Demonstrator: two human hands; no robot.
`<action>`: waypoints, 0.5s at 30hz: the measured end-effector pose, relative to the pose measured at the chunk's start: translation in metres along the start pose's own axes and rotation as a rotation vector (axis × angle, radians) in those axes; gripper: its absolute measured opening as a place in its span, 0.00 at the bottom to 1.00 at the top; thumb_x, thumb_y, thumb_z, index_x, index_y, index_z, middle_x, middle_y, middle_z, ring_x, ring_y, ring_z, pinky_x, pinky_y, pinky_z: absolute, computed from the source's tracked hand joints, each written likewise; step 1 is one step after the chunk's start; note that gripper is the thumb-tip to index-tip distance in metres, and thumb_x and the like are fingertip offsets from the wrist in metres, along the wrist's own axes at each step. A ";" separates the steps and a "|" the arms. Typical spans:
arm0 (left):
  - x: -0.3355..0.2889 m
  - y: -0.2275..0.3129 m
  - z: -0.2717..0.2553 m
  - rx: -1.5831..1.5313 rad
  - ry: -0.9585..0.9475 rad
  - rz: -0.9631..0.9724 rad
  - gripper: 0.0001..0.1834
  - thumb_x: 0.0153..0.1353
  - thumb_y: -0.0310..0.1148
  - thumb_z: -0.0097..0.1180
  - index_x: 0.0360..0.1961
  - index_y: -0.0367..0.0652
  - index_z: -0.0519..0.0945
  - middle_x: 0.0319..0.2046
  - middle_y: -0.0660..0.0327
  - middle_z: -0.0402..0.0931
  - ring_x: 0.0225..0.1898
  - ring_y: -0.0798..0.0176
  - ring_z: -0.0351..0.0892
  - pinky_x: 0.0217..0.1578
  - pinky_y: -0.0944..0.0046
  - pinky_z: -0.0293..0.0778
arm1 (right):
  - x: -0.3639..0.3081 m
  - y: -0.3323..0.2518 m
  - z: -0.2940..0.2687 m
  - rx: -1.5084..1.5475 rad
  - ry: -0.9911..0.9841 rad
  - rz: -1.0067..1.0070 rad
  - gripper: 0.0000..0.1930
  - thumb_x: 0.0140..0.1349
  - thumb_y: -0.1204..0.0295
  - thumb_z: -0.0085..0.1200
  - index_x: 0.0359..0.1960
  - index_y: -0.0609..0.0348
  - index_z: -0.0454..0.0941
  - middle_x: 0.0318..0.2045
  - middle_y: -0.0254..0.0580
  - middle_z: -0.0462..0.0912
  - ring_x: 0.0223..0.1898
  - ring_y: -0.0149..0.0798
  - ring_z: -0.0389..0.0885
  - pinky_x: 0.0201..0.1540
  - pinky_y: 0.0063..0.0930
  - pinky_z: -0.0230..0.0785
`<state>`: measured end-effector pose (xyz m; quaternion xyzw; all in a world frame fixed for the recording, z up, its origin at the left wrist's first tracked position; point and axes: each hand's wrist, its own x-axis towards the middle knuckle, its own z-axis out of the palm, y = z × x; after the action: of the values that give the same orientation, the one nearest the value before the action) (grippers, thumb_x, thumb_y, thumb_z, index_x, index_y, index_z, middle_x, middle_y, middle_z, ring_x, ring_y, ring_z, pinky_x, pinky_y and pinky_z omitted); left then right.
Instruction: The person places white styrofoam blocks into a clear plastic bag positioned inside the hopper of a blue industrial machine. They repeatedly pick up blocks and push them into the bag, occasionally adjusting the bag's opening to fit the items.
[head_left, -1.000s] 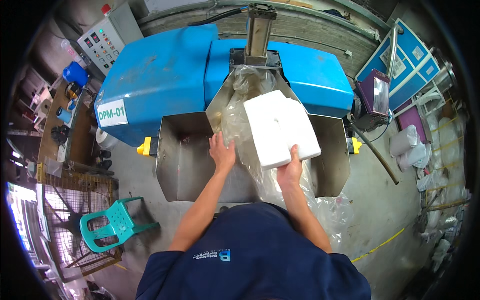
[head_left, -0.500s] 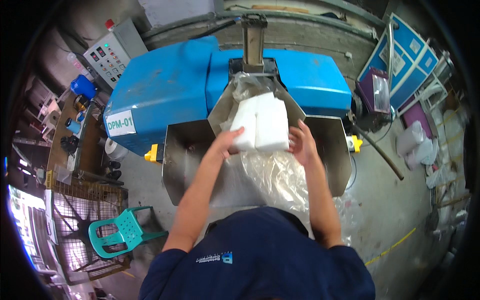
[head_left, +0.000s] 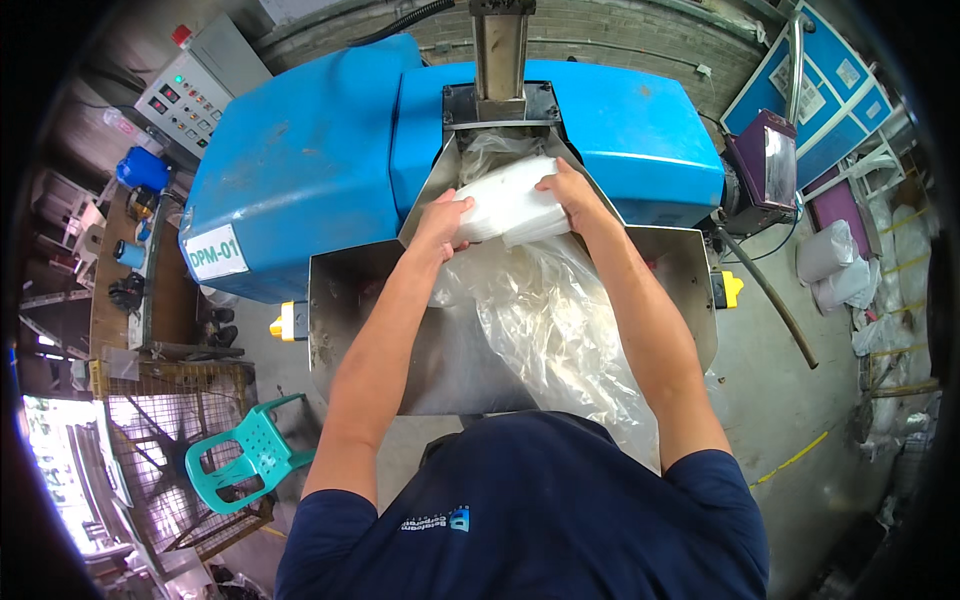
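Between my two hands is a white foam block (head_left: pixel 512 205), tilted over the metal hopper of a blue machine. My left hand (head_left: pixel 441 222) grips its left end, and my right hand (head_left: pixel 574 192) is closed on its right end with the fingers over the top. Crumpled clear plastic film (head_left: pixel 545 305) hangs from the hopper's throat down across the metal tray (head_left: pixel 385 345) toward my body. More film (head_left: pixel 500 148) is bunched behind the block, under an upright metal cylinder (head_left: pixel 500 60).
The blue machine housing (head_left: pixel 300 150) spreads to both sides. A control cabinet (head_left: pixel 185 108) stands at the far left. Yellow switches (head_left: pixel 290 322) sit beside the tray. A green plastic chair (head_left: pixel 250 455) is at the left, a metal bar (head_left: pixel 770 295) leans at the right, near white rolls (head_left: pixel 828 252).
Both hands have carried the foam farther forward into the hopper and tilted it. My right hand, partly open before, now grips its end. My view has shifted slightly.
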<state>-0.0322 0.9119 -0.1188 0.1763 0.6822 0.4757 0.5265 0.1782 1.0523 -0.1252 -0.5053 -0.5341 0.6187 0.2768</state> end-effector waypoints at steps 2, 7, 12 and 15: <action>0.008 0.001 0.005 0.013 0.041 0.025 0.43 0.72 0.42 0.62 0.84 0.53 0.58 0.61 0.58 0.82 0.39 0.60 0.83 0.25 0.59 0.65 | 0.008 0.002 0.003 -0.023 0.022 0.004 0.51 0.58 0.71 0.63 0.83 0.66 0.49 0.71 0.59 0.76 0.67 0.50 0.79 0.66 0.34 0.70; 0.014 -0.015 0.006 -0.004 0.097 0.112 0.42 0.70 0.37 0.64 0.83 0.51 0.62 0.58 0.58 0.84 0.35 0.65 0.83 0.21 0.59 0.67 | -0.007 -0.015 0.025 -0.302 0.096 -0.014 0.49 0.63 0.69 0.62 0.85 0.47 0.50 0.65 0.65 0.81 0.63 0.58 0.83 0.66 0.41 0.72; 0.023 -0.024 0.018 0.031 0.112 0.114 0.42 0.69 0.34 0.64 0.82 0.50 0.63 0.57 0.54 0.85 0.36 0.63 0.85 0.19 0.62 0.72 | -0.005 -0.011 0.037 -0.490 0.132 0.032 0.48 0.66 0.70 0.62 0.86 0.37 0.49 0.67 0.64 0.79 0.66 0.57 0.81 0.70 0.42 0.69; 0.042 -0.024 0.026 0.039 0.122 0.073 0.43 0.69 0.36 0.65 0.83 0.57 0.62 0.56 0.59 0.86 0.38 0.64 0.84 0.21 0.58 0.69 | 0.017 0.001 0.031 -0.595 0.145 -0.059 0.47 0.65 0.71 0.60 0.85 0.42 0.51 0.64 0.67 0.81 0.64 0.61 0.82 0.69 0.44 0.70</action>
<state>-0.0191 0.9431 -0.1621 0.1819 0.7154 0.4910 0.4627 0.1439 1.0552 -0.1348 -0.5915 -0.6850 0.3890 0.1719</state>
